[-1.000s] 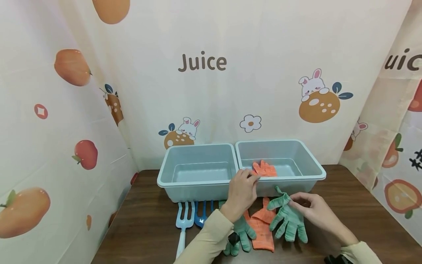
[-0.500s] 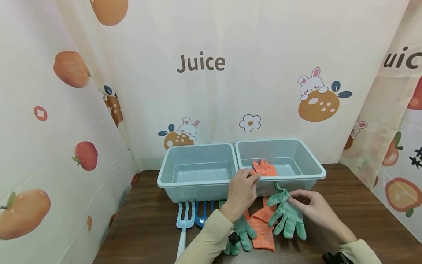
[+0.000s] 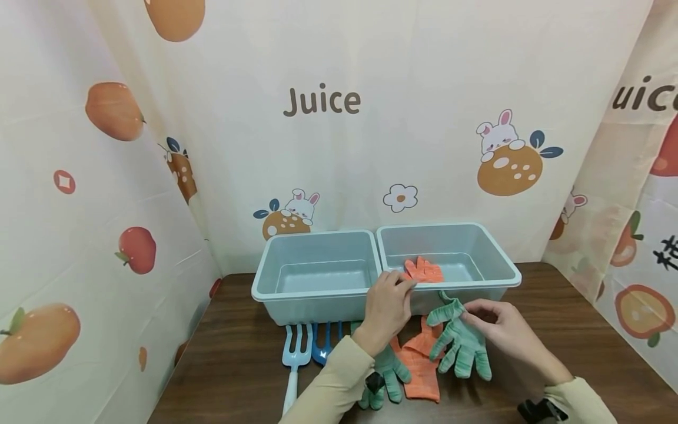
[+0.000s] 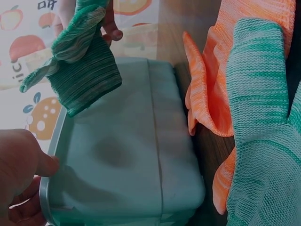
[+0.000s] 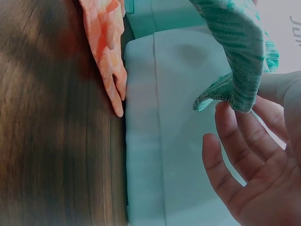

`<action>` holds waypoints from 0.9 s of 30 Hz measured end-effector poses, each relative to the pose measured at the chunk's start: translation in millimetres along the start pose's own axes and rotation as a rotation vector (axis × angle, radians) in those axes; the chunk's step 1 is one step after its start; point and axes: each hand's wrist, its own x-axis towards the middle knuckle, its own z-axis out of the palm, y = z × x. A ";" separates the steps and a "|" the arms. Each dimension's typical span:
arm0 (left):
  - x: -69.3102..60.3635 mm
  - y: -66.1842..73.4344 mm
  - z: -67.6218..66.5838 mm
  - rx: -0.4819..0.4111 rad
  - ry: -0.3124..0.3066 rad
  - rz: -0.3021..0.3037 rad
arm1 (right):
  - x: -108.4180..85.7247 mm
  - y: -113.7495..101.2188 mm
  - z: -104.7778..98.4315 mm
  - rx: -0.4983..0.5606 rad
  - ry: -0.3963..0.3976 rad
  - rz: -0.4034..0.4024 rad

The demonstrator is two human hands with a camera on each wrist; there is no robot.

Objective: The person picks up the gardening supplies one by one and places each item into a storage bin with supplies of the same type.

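Observation:
My left hand (image 3: 386, 303) pinches the front rim of the right pale blue bin (image 3: 477, 294), near its left corner; the thumb lies outside in the left wrist view. Between my right hand's (image 3: 505, 333) thumb and fingers hangs a green striped knit glove (image 3: 462, 344), fingers downward, in front of that bin. Inside the bin lies an orange glove (image 3: 425, 271). Below my hands, another orange glove (image 3: 422, 368) rests on the table, beside a green glove (image 3: 392, 368) partly hidden by my left forearm. The held glove also shows in the right wrist view.
A second pale blue bin (image 3: 312, 294) adjoins on the left. In front of it lie a light blue plastic fork (image 3: 298, 356) and a darker blue fork (image 3: 322, 352), partly covered by my sleeve. A printed curtain (image 3: 339, 165) stands behind the brown table (image 3: 222, 365).
My right hand has raised the green glove slightly. The left hand stays on the bin rim, and the head view has shifted a little.

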 end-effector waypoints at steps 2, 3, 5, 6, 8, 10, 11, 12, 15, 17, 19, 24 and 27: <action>-0.1 -0.2 -0.1 0.001 -0.004 -0.001 | 1.0 -1.0 -0.4 -0.004 -0.003 0.001; -0.1 -0.2 -0.2 0.000 -0.006 -0.001 | 1.4 -1.5 -0.6 -0.005 -0.005 0.001; -0.2 -0.3 0.0 -0.005 -0.011 -0.003 | 1.9 -2.8 -1.2 -0.007 -0.012 -0.002; -0.3 -0.5 0.8 -0.006 -0.014 -0.004 | 2.2 -3.4 -1.7 -0.008 -0.017 -0.007; -0.4 -0.4 1.2 -0.006 -0.020 -0.006 | 2.6 -4.9 -2.7 -0.011 -0.024 -0.016; -0.6 -0.1 1.2 -0.003 -0.022 -0.008 | 3.2 -6.5 -4.2 -0.013 -0.024 -0.023; -0.7 0.1 1.2 -0.001 -0.023 -0.008 | 3.7 -7.3 -4.9 -0.015 -0.023 -0.026; -0.8 0.2 1.2 0.001 -0.022 -0.009 | 4.1 -8.1 -5.6 -0.017 -0.020 -0.028; -0.3 0.4 0.2 0.001 -0.020 -0.010 | 6.5 -11.2 -8.3 -0.030 -0.006 -0.024; -0.1 0.3 0.7 0.005 -0.019 -0.009 | 7.7 -12.6 -10.0 -0.040 0.004 -0.025; -0.2 0.2 1.5 0.009 -0.017 -0.007 | 8.5 -13.5 -11.6 -0.042 0.017 -0.031; -1.8 -0.3 2.7 0.008 -0.005 -0.005 | 9.7 -14.3 -14.8 -0.025 0.032 -0.072; -2.6 -0.6 2.9 0.003 0.001 -0.005 | 11.0 -15.2 -16.0 -0.017 0.036 -0.101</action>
